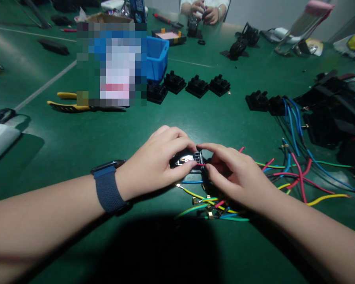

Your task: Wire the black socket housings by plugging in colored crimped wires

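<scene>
My left hand (pixel 158 159), a dark watch on its wrist, is closed around a small black plastic housing (pixel 182 161) with shiny metal contacts inside. The housing lies low over the green table, and fingers cover part of it. A short stretch of red wire (pixel 200 164) runs across its right side to the tip of my right thumb. My right hand (pixel 235 167) is closed at that side, its index fingertip at the housing's upper corner. Just below are a blue wire (pixel 192 182) and several loose yellow, green and blue wires with metal terminals (pixel 210 215).
Several similar black housings (pixel 197 86) stand farther back, near a blue bin (pixel 157 59). Yellow-handled pliers (pixel 68 105) lie left. Coloured wires (pixel 301 173) and black parts (pixel 328 114) cover the right. Another person's hands (pixel 205 12) work at the far edge.
</scene>
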`<state>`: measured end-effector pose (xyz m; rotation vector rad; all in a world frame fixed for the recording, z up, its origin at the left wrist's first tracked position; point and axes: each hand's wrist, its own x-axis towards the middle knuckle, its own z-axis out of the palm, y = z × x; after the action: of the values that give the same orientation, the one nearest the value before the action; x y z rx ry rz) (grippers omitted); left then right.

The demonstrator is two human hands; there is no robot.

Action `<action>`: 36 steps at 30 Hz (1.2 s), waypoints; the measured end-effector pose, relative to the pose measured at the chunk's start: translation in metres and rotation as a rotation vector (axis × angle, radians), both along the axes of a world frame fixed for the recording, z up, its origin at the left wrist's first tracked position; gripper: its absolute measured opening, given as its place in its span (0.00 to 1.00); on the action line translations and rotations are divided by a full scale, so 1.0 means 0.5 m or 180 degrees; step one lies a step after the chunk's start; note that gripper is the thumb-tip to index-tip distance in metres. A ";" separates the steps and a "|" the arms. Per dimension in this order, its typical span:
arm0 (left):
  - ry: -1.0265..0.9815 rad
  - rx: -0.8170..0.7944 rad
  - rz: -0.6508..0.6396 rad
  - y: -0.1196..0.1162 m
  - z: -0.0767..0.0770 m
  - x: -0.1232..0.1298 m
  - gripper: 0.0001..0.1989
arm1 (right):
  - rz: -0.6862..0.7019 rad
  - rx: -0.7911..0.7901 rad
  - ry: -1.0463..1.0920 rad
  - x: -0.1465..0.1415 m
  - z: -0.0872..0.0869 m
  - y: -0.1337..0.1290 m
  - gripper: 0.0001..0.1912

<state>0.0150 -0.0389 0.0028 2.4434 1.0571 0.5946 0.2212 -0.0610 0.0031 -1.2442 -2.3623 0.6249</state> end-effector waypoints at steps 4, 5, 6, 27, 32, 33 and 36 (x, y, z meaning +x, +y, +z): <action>-0.0010 0.0007 0.0025 -0.002 0.000 0.000 0.10 | -0.0004 -0.0035 -0.0002 -0.001 0.000 0.003 0.19; -0.0010 0.0005 0.0022 -0.002 0.000 0.000 0.10 | -0.0004 -0.0041 -0.0009 -0.002 0.000 0.003 0.19; -0.0014 0.0009 0.0018 -0.002 -0.001 0.000 0.10 | -0.0003 -0.0046 -0.0017 -0.002 0.000 0.003 0.19; -0.0079 0.0276 0.0633 0.012 -0.011 -0.006 0.10 | 0.0362 0.0536 0.0028 0.001 0.000 0.001 0.05; -0.0126 0.0289 0.0602 0.013 -0.011 -0.005 0.10 | 0.0561 0.0266 0.0106 0.001 0.008 0.002 0.05; -0.0130 0.0283 0.0602 0.013 -0.011 -0.006 0.10 | 0.0507 0.0178 0.0166 0.002 0.014 0.002 0.05; -0.0127 0.0266 0.0599 0.013 -0.010 -0.006 0.10 | 0.0302 -0.0198 0.0136 0.004 0.034 0.000 0.05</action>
<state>0.0118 -0.0325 -0.0024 2.4076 1.2793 0.7583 0.2231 -0.0610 0.0203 -1.1379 -2.3943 0.7529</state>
